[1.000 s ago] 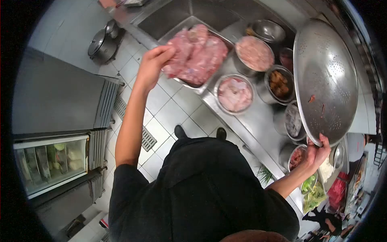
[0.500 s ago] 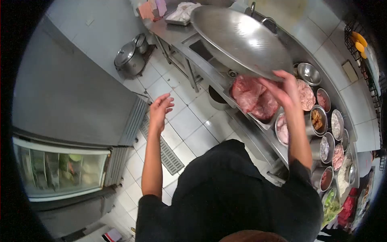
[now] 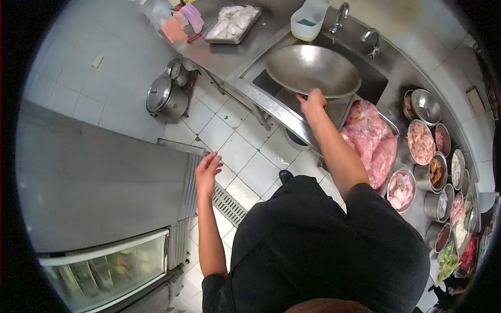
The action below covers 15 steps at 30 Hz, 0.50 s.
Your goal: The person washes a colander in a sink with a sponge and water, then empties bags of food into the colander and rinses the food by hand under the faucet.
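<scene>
A wide steel wok [image 3: 313, 65] sits tilted over the sink [image 3: 376, 83]. My right hand [image 3: 314, 102] is at its near rim, with fingers closed on the edge; the wok partly hides the fingertips. My left hand [image 3: 210, 168] hangs in the air over the floor, fingers loosely bent and apart, holding nothing. Just right of my right forearm, a tray of bagged raw meat [image 3: 368, 141] rests on the counter beside the sink.
Several steel bowls, one with pale meat [image 3: 401, 191], line the right counter. Two faucets [image 3: 342, 18] and a white plastic jug [image 3: 308, 21] stand behind the sink. A tray of white food [image 3: 233, 23] lies at the back left. Lidded pots [image 3: 166, 96] stand on the floor, near a fridge [image 3: 115, 266].
The wok has come down toward the sink, uncovering the faucets and jug. My right hand has moved left to its near rim, its fingers now closed. My left hand stays empty.
</scene>
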Motion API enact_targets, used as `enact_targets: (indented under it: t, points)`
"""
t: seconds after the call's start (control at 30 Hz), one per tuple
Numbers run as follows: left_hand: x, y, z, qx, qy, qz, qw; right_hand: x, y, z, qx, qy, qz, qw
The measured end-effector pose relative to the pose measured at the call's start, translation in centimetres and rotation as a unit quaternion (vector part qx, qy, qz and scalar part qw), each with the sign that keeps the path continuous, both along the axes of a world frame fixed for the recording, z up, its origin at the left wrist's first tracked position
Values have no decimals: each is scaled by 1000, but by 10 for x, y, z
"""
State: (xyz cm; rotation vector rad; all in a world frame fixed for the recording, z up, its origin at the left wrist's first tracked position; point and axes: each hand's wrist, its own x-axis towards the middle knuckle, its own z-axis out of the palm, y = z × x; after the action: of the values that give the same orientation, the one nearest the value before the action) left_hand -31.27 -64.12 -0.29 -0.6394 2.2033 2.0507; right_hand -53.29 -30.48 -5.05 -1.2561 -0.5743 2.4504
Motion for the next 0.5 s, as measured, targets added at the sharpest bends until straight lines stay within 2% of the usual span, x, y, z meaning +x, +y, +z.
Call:
enact_targets:
  t: [0.03, 0.07, 0.17, 0.2, 0.3, 0.4, 0.5]
  points:
    - [-1, -16, -8, 2, -14, 15, 1000, -10, 2, -17, 2, -1, -20, 1000]
    - [-1, -30, -13, 5, -27, 29, 999, -22, 10, -45, 25, 35, 16, 999]
    - [-11, -60, -24, 17, -57, 55, 997, -48, 21, -52, 30, -46, -59, 997]
    - [-19, -68, -26, 18, -66, 53, 996, -56, 29, -67, 41, -35, -27, 998]
    - [-56, -103, -48, 1, -81, 20, 997, -62, 39, -87, -6, -11, -45, 999]
    - [-98, -121, -44, -16, -89, -8, 996, -75, 53, -144, -34, -50, -62, 996]
    - [-157, -133, -31, -22, -72, -54, 996, -73, 66, -199, -108, -55, 10, 993]
